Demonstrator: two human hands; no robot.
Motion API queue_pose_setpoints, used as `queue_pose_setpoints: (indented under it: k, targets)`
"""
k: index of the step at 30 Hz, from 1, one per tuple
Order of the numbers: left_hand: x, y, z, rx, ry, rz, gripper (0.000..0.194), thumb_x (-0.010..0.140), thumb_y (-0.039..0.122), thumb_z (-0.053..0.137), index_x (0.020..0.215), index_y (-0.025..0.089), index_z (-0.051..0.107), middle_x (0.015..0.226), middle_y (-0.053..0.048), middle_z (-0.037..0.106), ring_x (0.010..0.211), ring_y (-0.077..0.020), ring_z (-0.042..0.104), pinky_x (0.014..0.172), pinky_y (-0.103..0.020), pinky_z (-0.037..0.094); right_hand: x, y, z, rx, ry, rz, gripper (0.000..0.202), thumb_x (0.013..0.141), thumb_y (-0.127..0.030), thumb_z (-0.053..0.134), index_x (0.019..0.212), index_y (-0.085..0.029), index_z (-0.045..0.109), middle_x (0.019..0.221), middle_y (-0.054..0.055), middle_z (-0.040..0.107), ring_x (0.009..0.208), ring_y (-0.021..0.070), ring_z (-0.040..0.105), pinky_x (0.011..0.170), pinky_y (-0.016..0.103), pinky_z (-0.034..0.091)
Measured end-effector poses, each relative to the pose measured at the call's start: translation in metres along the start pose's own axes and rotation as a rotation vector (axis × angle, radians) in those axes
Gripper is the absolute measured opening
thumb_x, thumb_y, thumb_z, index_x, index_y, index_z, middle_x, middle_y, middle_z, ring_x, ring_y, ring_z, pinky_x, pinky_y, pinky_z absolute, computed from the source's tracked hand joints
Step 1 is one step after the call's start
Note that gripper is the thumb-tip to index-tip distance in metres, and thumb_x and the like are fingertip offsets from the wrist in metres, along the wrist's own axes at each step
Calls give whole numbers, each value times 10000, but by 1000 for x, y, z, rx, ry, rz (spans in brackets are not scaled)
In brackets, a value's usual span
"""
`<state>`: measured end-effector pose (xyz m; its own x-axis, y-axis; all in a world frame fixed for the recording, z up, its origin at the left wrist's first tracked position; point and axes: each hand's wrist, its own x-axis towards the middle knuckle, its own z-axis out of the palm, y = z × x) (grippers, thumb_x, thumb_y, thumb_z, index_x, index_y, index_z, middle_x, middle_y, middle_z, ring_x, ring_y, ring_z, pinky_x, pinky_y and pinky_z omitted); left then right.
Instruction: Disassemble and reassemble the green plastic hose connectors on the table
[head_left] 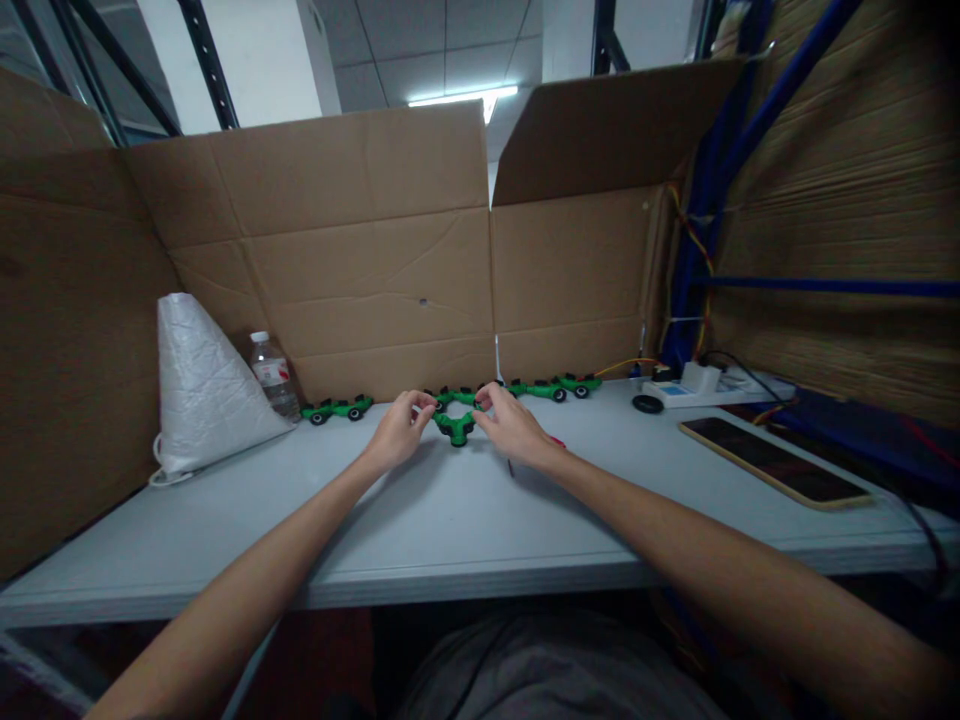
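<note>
A green toy race car (455, 430) with black parts is between my two hands near the middle of the table, one end toward me. My left hand (403, 430) pinches its left side with thumb and fingertips. On the opposite side, the fingers of my right hand (514, 424) close on it. Just behind it stands another green toy car (454, 397), partly covered by my fingers. Under my right wrist lies a thin tool, mostly hidden; a red bit (557, 441) and a dark tip show.
More green cars stand along the back: one car (337, 409) at left, others (537, 390) at right. A silvery bag (206, 400) and water bottle (273, 375) are left. A phone (776, 460), power strip (720, 386) and black disc (648, 404) are right. Cardboard walls (375, 270) enclose the table.
</note>
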<state>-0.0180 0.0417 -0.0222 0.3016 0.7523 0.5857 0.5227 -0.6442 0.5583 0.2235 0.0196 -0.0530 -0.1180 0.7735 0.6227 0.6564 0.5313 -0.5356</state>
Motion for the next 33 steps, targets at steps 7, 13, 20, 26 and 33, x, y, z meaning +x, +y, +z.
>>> queue_pose_setpoints:
  k: [7,13,20,26,33]
  targets:
    - [0,0,-1,150,-43,26,202,1011,338,581,1082,180,684,1083,-87,722,900,-207,654,787,-328,503,2,0,-6,-14,8,9,100,1023,-311,590,1076,-227,600,1070,48,678,983,199,635,841,312,431]
    - [-1,-2,-1,209,-117,-7,257,1037,399,545,1067,187,688,1017,-65,735,855,-203,645,764,-317,472,3,2,-5,-33,-11,11,99,1043,-300,579,1057,-210,618,1032,46,696,977,198,639,833,305,418]
    - [-3,3,-3,204,-112,-23,282,1038,414,537,1061,183,697,1023,-68,751,851,-199,650,763,-310,474,3,0,-5,-43,-20,18,80,1039,-274,586,1029,-206,627,1023,49,712,962,194,639,833,298,419]
    - [-1,0,-1,167,-107,-54,322,1027,466,544,1063,184,697,1023,-71,750,848,-204,655,767,-321,482,3,1,-4,-42,-11,15,65,1031,-264,589,1016,-210,624,1002,46,713,951,197,643,823,298,421]
    - [-2,0,-1,183,-92,-36,319,1027,480,535,1041,191,668,1003,-63,740,827,-198,643,746,-315,465,3,0,-4,-39,-3,7,55,1028,-248,580,1015,-212,619,1016,50,716,961,199,645,834,302,429]
